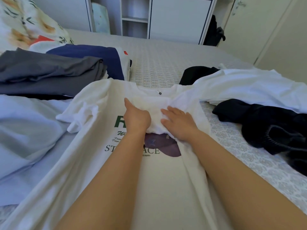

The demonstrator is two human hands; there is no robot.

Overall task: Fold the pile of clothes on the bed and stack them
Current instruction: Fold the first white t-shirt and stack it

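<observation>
A white T-shirt point(162, 180) with green lettering and a purple print lies face up on the bed point(157, 63), its collar pointing away from me. Its right sleeve is folded inward across the chest. My left hand point(136, 118) lies on the chest with the thumb stretched out and the fingers curled into the edge of the folded sleeve. My right hand point(179, 123) lies flat on that same fold, fingers straight, pressing it down. Folded clothes sit at the left: a grey piece point(49, 72) in front and a navy piece point(93, 55) behind.
Loose garments lie at the right: a white one point(249, 87), a black one point(274, 130) nearer me, another black one point(194, 75) beyond the collar. Light blue cloth point(25, 130) spreads at the left. A floral duvet point(25, 22) is far left, white cupboards point(174, 17) behind the bed.
</observation>
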